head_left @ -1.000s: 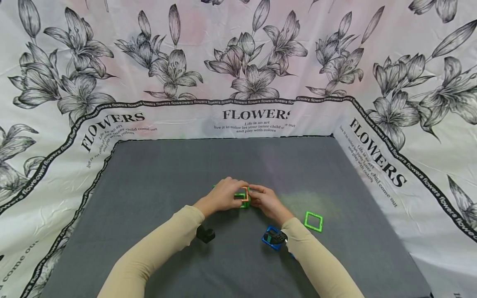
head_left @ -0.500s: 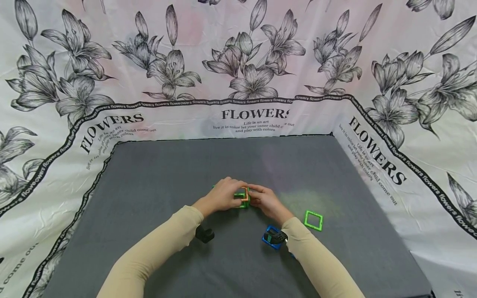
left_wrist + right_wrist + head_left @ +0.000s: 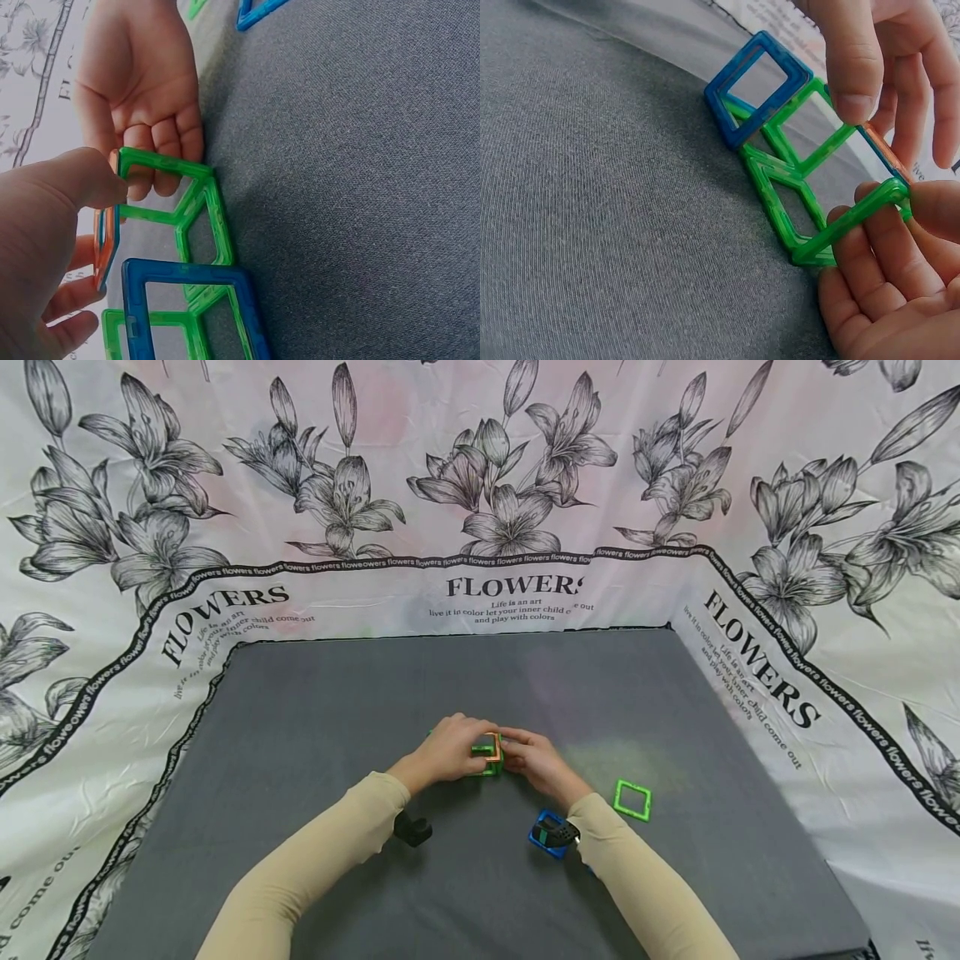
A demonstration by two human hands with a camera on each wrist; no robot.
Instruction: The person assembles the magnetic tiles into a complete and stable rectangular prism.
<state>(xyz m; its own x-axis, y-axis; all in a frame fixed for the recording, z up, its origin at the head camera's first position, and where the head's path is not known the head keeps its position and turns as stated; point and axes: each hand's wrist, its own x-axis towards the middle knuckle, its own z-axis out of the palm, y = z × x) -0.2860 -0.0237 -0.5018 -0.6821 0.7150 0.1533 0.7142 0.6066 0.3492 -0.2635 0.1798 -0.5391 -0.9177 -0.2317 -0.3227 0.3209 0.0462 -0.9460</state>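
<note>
My left hand (image 3: 447, 750) pinches an orange square magnetic tile (image 3: 106, 244) between thumb and fingers. That tile stands along the back of a small build of green magnetic tiles (image 3: 780, 206), some flat and some upright. My right hand (image 3: 540, 767) holds the upright green magnetic tile (image 3: 161, 162) at the build's right end, thumb at its upper corner and fingers against its outer face. An upright blue magnetic tile (image 3: 791, 64) is at the opposite end of the build, near the left hand. In the head view the left hand hides much of the build.
A loose green square tile (image 3: 617, 795) lies on the grey cloth table (image 3: 465, 893) to the right. A blue tile (image 3: 544, 849) lies under the right wrist's camera, with another bit of blue beside the sleeve. Flower-printed fabric (image 3: 352, 602) walls the table's back and sides.
The hands and the build hold almost the same position. The head view has shifted slightly.
</note>
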